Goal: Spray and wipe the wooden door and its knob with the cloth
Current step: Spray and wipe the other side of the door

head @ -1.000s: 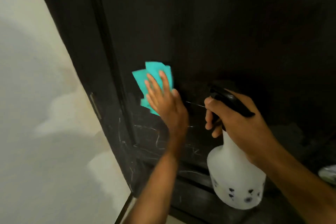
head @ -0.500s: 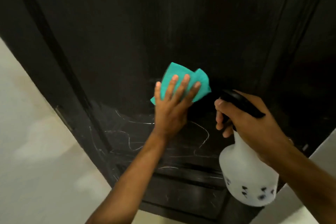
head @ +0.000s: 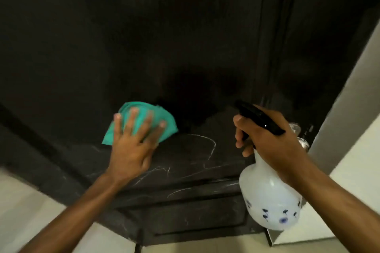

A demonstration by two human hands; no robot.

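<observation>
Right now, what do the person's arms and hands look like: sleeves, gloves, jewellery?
Both forearms are bare up to the frame edge, with no sleeves in view. The left hand and right hand wear no gloves, and no rings, watch or wristband show. Motion blur softens finer detail.

A home interior: a dark panelled wooden door (head: pixel 185 47) scribbled with chalk marks (head: pixel 205 146), set between cream walls (head: pixel 349 129).

Single head cam, wide-angle, no second view. Faces forward and slightly down, close up on the dark door (head: pixel 185 37), which fills most of the frame. Both forearms enter from the bottom edge. Pale wall (head: pixel 353 129) at right, pale strips at the lower corners. Edges bend.
</observation>
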